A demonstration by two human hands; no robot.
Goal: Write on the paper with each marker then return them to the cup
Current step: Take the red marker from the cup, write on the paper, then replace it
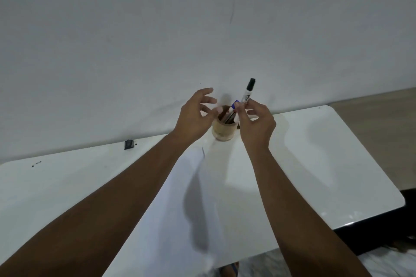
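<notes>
A small brown cup (222, 131) stands at the far edge of the white table (315, 153), against the wall. A blue-capped marker (233, 108) leans inside it with other pens. My right hand (256, 123) grips a white marker with a black cap (247, 92), held upright just above and right of the cup. My left hand (195, 117) hovers at the cup's left side, fingers spread, a fingertip near the rim. A white sheet of paper (180, 209) lies on the table between my forearms.
A small black object (129, 144) sits by the wall at the table's far left edge, with a few dark specks (36, 164) further left. The table's right edge drops to a dark frame (382, 231) and tan floor (382, 119).
</notes>
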